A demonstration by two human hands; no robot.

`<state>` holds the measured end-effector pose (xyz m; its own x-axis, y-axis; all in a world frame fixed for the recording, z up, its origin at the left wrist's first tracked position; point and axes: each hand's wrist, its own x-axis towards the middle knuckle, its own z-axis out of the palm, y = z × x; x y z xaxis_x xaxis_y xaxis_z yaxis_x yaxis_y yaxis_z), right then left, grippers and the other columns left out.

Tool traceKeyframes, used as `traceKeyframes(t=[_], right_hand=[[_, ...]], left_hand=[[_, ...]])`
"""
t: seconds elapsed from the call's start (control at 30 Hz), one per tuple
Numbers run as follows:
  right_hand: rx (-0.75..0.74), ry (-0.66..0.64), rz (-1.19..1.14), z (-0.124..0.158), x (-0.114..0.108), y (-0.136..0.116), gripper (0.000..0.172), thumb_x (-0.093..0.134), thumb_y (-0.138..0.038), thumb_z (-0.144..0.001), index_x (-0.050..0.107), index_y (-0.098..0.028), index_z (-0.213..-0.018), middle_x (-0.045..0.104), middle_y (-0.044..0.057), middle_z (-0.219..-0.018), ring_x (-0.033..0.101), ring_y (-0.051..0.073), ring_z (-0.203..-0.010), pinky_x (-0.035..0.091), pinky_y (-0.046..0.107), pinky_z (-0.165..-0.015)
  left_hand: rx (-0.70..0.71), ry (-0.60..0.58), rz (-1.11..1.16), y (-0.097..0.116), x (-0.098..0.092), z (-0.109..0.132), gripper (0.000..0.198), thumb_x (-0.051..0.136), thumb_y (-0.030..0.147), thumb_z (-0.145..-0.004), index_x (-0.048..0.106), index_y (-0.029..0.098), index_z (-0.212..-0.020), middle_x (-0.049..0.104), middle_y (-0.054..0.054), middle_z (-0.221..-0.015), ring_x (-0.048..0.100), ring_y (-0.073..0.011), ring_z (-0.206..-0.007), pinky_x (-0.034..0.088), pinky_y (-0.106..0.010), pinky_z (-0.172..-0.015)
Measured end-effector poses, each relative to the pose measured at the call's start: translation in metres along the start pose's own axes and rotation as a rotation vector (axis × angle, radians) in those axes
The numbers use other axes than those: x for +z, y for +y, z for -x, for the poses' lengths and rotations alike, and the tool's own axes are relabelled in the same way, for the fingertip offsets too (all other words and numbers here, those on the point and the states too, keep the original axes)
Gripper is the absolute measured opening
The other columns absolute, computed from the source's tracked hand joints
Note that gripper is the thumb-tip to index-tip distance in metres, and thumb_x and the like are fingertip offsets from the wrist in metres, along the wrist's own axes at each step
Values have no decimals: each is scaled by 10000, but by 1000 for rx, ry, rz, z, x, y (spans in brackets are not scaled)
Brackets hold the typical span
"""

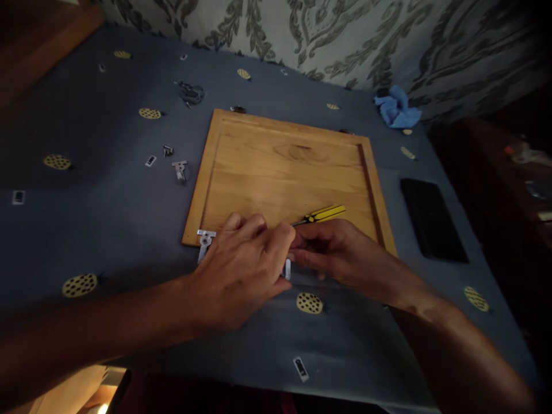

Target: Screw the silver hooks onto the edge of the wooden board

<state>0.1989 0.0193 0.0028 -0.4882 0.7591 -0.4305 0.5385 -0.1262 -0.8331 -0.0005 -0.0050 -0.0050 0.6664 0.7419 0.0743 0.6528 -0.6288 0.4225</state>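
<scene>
A framed wooden panel (284, 167) lies on the blue patterned tablecloth. My left hand (245, 261) is curled over its near edge, closed around a small metal bracket (287, 268) that shows only in part by the thumb. My right hand (334, 247) is beside it, thumb and fingers pinched together against the left fingertips; whatever they hold is hidden. A yellow and black screwdriver (325, 213) rests on the panel just beyond the right fingers, its tip out of sight behind the hands. Another metal hinge (206, 241) sits at the panel's near left corner.
Left of the panel lie a loose metal hinge (180, 171) and several small screws (168, 150). Farther back is a dark metal item (190, 93). A blue cloth (397, 107) is at the back right, with a black phone-like slab (433, 220) nearer. Patterned fabric (328, 34) rises behind.
</scene>
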Motion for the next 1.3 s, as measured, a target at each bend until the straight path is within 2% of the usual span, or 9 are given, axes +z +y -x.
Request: traceKeyframes(t=[0.37,0.5,0.7,0.8,0.93,1.0,1.1,1.2,1.3], right_hand=[[-115,43,-92,9,-2,7,379,702,-539,-881,702,-187,-741,609,-13,-661,515,85,-533,450,197,-478],[-216,223,-57,18,6,14,287,707,-457,-905,718,-195,-789,632,-5,-685,529,90,-527,439,212,-484],[-413,406,114,21,20,23,100,679,-276,-944,756,-242,-999,720,36,-879,668,178,-792,542,331,-743],[-424,474,109,21,22,26,79,677,-266,-943,746,-258,-980,725,37,-891,674,196,-807,543,344,-712],[-360,745,279,22,11,32,112,647,-297,-958,736,-252,-1007,696,61,-920,646,195,-736,525,341,-640],[-309,846,437,22,0,38,196,625,-324,-961,725,-239,-1108,666,94,-1053,635,183,-702,537,350,-637],[-251,785,676,20,-19,47,326,619,-333,-940,682,-229,-1243,589,148,-1300,682,258,-892,575,407,-730],[-294,634,765,17,-33,54,303,575,-300,-958,686,-255,-1237,632,122,-1265,667,305,-1060,571,453,-848],[-362,582,691,18,-38,58,255,559,-264,-973,709,-268,-1180,674,87,-1137,684,259,-976,568,409,-817]], left_hand=[[-19,1,1,0,0,-1,342,751,313,-870,507,188,-1073,707,-59,-1021,596,-266,-1011,431,-409,-848],[-12,36,-28,1,1,0,373,784,330,-846,518,181,-1061,708,-62,-996,601,-272,-999,431,-406,-837],[-9,64,-37,1,3,2,391,783,348,-849,514,187,-1083,709,-53,-1001,607,-268,-985,429,-406,-845],[-12,61,-43,1,3,2,415,785,349,-848,505,189,-1109,715,-49,-1012,607,-270,-990,426,-405,-842],[-21,52,-46,2,1,2,404,786,334,-848,503,194,-1099,723,-44,-1015,605,-266,-983,423,-397,-840],[-12,60,-42,2,2,2,411,793,333,-842,502,192,-1097,724,-42,-1014,603,-265,-973,421,-395,-830],[-5,80,-46,1,4,3,459,813,357,-821,504,183,-1113,726,-43,-1002,602,-274,-952,417,-404,-816],[-10,96,-45,0,5,3,475,817,369,-815,506,183,-1122,726,-42,-998,600,-275,-943,413,-404,-811],[-15,97,-29,0,5,3,459,809,356,-821,507,194,-1126,721,-36,-999,599,-267,-948,415,-395,-815]])
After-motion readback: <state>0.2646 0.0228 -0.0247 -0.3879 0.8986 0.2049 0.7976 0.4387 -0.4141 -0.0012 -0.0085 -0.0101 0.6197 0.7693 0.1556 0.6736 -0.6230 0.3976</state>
